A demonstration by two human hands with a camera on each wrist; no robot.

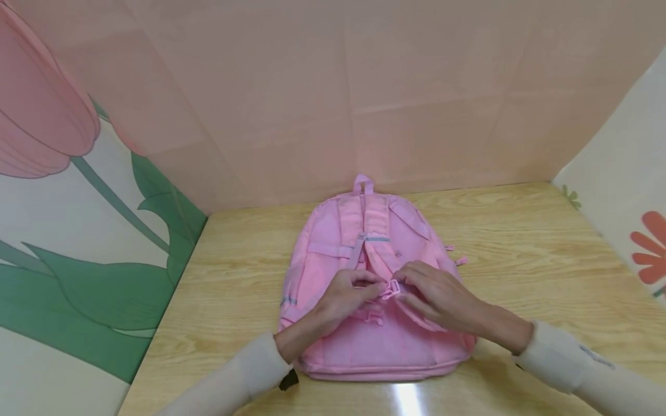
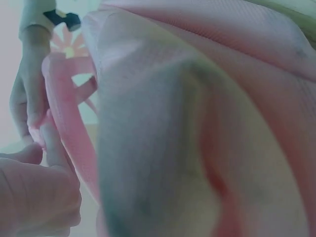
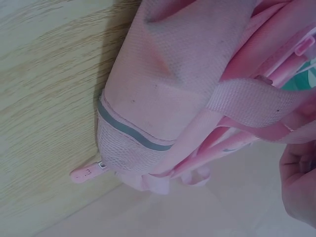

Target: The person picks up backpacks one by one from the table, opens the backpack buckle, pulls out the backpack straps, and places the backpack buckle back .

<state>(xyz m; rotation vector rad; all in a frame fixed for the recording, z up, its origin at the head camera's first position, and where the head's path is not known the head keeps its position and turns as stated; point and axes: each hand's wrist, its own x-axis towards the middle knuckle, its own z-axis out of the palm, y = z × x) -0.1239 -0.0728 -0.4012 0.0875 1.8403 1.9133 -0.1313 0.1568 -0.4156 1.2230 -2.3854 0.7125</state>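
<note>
A pink backpack lies on the table with its shoulder straps facing up. Over its middle, both hands meet at a pink plastic buckle. From the left, my left hand pinches the buckle between thumb and fingers. My right hand grips its other side, where a strap joins it; in the right wrist view a wide webbing strap runs to that hand. The fingertips partly cover the buckle, and I cannot tell whether its halves are joined. In the left wrist view the fingertips of both hands nearly touch.
Below the hands, another pink buckle piece lies on the backpack. Zipper pulls stick out at its right side. The wooden table meets a plain back wall and flower-printed side walls.
</note>
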